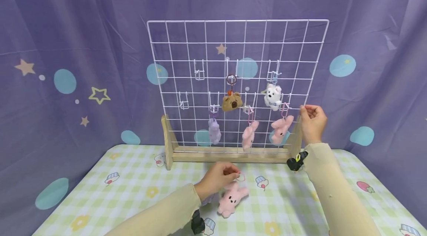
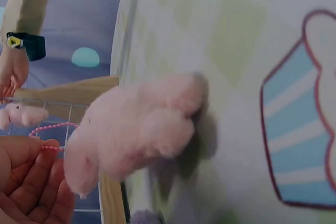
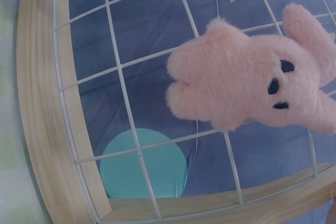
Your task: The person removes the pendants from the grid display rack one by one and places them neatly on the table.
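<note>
My left hand [image 1: 218, 180] pinches the pink bead chain [image 2: 52, 125] of a pink plush rabbit [image 1: 232, 199], which hangs low over the tablecloth. Part of a purple plush shows behind that hand's wrist. At the right edge of the white wire grid [image 1: 235, 42], my right hand [image 1: 313, 122] grips the frame between thumb and fingers, above the wooden stand. Beside it a pink rabbit [image 1: 281, 129] hangs from a hook; the same one fills much of the right wrist view [image 3: 247, 77]. Another pink rabbit [image 1: 250, 136] hangs further left.
A white bear [image 1: 273, 97], a brown bear head [image 1: 232, 102] and a purple plush [image 1: 214, 131] hang on hooks. Two hooks [image 1: 199, 74] on the grid's left side hold nothing. The wooden base [image 1: 230, 155] stands at the back of the checked tablecloth [image 1: 133, 184].
</note>
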